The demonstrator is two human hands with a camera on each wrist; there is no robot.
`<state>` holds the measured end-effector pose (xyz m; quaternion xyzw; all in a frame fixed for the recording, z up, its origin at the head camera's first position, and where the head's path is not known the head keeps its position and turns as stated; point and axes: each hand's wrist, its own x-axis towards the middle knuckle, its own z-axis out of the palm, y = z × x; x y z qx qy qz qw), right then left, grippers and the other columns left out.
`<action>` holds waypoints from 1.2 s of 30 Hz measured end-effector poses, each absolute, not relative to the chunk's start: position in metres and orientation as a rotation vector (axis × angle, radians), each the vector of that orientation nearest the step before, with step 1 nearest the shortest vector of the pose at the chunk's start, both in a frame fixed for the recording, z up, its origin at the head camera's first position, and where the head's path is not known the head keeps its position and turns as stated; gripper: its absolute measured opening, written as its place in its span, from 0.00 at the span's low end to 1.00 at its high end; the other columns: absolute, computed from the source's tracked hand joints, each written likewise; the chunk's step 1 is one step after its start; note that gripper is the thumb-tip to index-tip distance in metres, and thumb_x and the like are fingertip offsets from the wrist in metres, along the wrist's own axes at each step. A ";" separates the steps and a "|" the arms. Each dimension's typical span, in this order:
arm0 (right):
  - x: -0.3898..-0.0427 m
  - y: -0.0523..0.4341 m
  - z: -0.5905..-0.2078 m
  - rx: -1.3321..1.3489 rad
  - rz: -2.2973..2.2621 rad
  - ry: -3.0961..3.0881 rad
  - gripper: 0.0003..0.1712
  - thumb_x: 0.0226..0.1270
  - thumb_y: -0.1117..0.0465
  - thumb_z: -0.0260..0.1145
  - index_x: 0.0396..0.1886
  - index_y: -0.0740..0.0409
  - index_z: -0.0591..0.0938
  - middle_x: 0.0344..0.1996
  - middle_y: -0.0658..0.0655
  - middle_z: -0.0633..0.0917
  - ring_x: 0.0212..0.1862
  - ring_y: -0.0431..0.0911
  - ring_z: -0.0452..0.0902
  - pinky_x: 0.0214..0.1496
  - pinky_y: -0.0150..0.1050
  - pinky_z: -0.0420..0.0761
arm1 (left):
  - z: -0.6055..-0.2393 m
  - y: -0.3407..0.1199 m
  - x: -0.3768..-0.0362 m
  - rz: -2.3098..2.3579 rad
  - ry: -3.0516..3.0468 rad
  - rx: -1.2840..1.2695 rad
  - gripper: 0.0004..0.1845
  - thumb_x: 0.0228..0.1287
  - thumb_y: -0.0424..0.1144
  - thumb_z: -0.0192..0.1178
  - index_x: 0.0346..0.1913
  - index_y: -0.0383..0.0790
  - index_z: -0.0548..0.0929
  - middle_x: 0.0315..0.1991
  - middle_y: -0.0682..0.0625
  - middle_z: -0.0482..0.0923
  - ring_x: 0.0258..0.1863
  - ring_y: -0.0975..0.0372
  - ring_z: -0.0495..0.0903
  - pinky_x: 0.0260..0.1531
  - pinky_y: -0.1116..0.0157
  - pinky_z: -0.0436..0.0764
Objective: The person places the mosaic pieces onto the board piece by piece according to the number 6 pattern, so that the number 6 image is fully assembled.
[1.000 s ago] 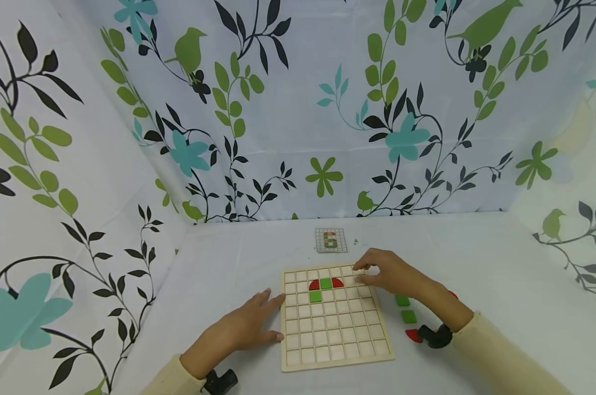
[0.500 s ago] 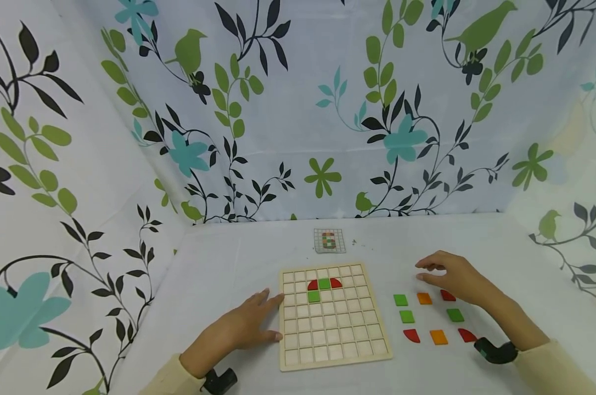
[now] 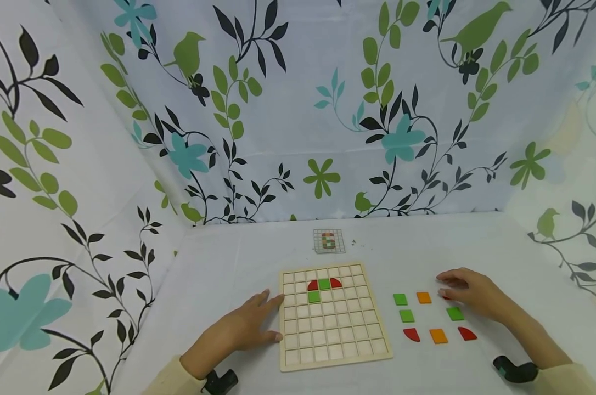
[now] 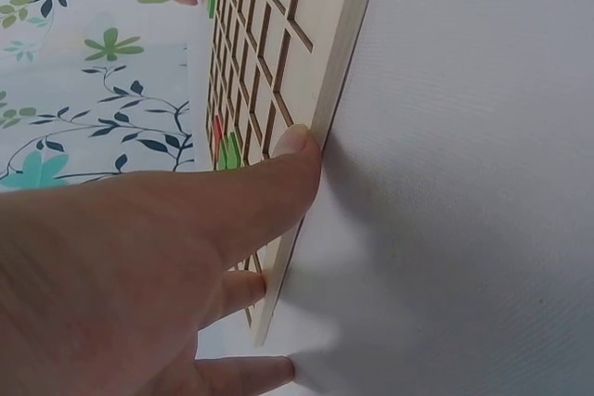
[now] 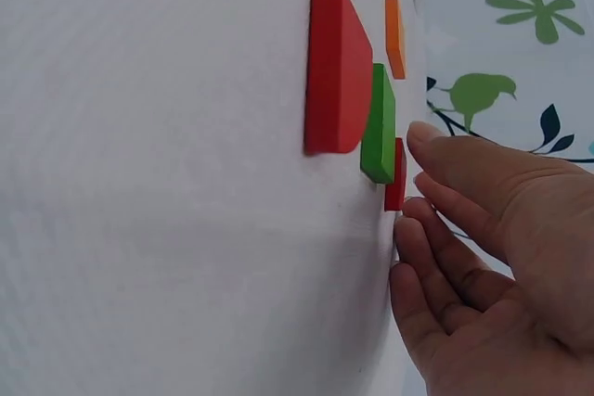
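Left hand (image 3: 246,326) flat, bracing board (image 3: 333,315); right hand (image 3: 468,296) fingers (image 5: 445,159) loose over red tile (image 5: 395,174): pinch edges, lift straight.

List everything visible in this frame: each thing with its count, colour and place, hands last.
Grid board: one, pale wood, centre of the table.
Pieces in the board: four, two red quarter-rounds and two green squares, upper rows.
Loose green squares: three, right of the board.
Loose orange squares: two, right of the board.
Loose red pieces: three, one mostly hidden under the fingers.
Pattern card: one, behind the board.
Table: white.
Backdrop: floral cloth.
Left hand: rests against the board's left edge.
Right hand: over the far loose red piece.
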<state>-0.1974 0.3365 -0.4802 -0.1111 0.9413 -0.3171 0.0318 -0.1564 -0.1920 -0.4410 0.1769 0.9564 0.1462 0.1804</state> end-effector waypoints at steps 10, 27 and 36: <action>-0.192 0.338 -0.484 -0.294 -0.974 2.872 0.27 0.64 0.46 0.73 0.56 0.58 0.83 0.51 0.57 0.84 0.53 0.55 0.77 0.55 0.56 0.79 | -0.440 -0.194 -0.155 0.404 2.720 0.504 0.45 0.60 0.60 0.68 0.77 0.49 0.64 0.75 0.37 0.56 0.72 0.42 0.59 0.59 0.39 0.70; -0.184 0.338 -0.489 -0.349 -0.940 2.937 0.17 0.64 0.58 0.74 0.52 0.56 0.85 0.46 0.52 0.83 0.46 0.48 0.77 0.53 0.51 0.81 | -0.444 -0.191 -0.156 0.386 2.725 0.503 0.44 0.61 0.58 0.69 0.77 0.50 0.64 0.75 0.37 0.56 0.72 0.43 0.59 0.59 0.40 0.70; -0.185 0.337 -0.489 -0.354 -0.912 2.945 0.18 0.64 0.57 0.74 0.50 0.59 0.84 0.41 0.49 0.83 0.43 0.46 0.76 0.49 0.44 0.82 | -0.443 -0.193 -0.156 0.388 2.724 0.518 0.44 0.61 0.58 0.69 0.77 0.50 0.63 0.76 0.38 0.56 0.72 0.43 0.59 0.59 0.41 0.71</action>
